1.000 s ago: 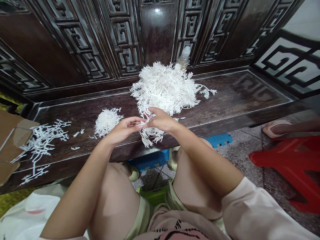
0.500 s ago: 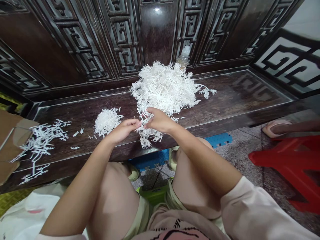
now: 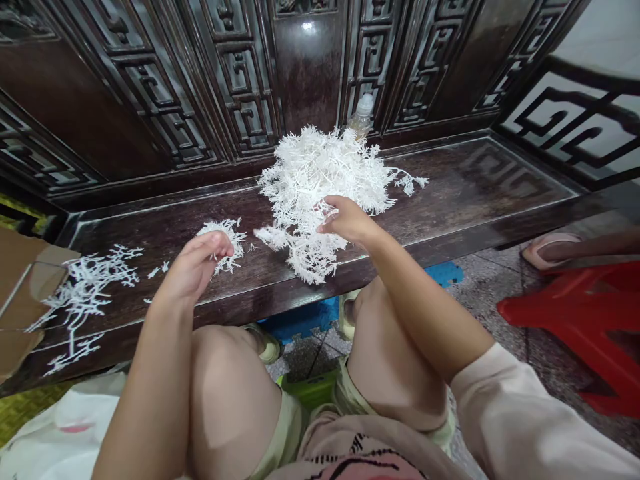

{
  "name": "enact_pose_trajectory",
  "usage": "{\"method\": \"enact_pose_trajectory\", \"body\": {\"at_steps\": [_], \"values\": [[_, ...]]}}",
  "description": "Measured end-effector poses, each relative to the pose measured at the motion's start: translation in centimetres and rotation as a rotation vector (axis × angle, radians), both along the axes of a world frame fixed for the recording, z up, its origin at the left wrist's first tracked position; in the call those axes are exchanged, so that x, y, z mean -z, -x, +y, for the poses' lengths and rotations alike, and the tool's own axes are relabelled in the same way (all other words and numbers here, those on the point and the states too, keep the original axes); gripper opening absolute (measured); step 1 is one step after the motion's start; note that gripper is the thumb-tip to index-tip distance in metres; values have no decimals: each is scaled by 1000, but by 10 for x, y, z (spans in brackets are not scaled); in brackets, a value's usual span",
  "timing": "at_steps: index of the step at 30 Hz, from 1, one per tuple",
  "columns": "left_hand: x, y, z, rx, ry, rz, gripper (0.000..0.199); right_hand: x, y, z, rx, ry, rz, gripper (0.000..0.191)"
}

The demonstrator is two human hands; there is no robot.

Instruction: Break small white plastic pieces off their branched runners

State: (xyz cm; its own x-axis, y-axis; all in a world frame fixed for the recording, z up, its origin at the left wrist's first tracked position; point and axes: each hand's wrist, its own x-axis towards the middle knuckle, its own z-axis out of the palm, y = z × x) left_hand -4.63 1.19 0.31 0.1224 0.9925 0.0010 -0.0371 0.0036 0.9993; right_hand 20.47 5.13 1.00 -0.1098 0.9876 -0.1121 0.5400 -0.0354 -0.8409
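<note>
My right hand (image 3: 350,221) has its fingers closed on a white branching plastic sprig (image 3: 313,257), which hangs at the front of a big heap of similar white sprigs (image 3: 325,163). Over at the left, my left hand (image 3: 197,263) is curled above a small pile of short white tips (image 3: 230,243) and partly covers it. Its fingertips are pressed together, with a tiny white bit showing at them.
Bare white stems (image 3: 93,287) lie at the bench's left end beside a cardboard box (image 3: 17,287). A capped clear bottle (image 3: 363,113) stands behind the heap, against the carved wooden back. On the right are a red stool (image 3: 575,307) and another person's foot (image 3: 555,250).
My left hand has left the sprig and moved left to the small pile. My right hand has shifted slightly up and right, the sprig still in it.
</note>
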Motion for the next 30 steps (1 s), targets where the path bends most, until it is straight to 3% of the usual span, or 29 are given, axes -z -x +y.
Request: {"method": "enact_pose_trajectory", "body": {"at_steps": [2,6,11,17,22,27,30], "values": [[4,3,1,-93,99,-37,21,0,0,4,6,27,105,64],[15,-20,10,-70,343,-118,12,0,21,-1,-87,125,294,50],[20,-52,14,-93,470,-188,16,2,36,-10,-156,190,415,31],[21,-63,3,-60,328,-141,12,6,36,-8,-253,233,510,20],[16,-67,-4,16,292,38,28,4,36,-11,-270,189,436,20],[14,-72,-5,-56,229,32,21,1,35,-15,-246,134,333,22],[15,-73,-6,-121,205,5,21,0,36,-15,-203,135,277,38]]}}
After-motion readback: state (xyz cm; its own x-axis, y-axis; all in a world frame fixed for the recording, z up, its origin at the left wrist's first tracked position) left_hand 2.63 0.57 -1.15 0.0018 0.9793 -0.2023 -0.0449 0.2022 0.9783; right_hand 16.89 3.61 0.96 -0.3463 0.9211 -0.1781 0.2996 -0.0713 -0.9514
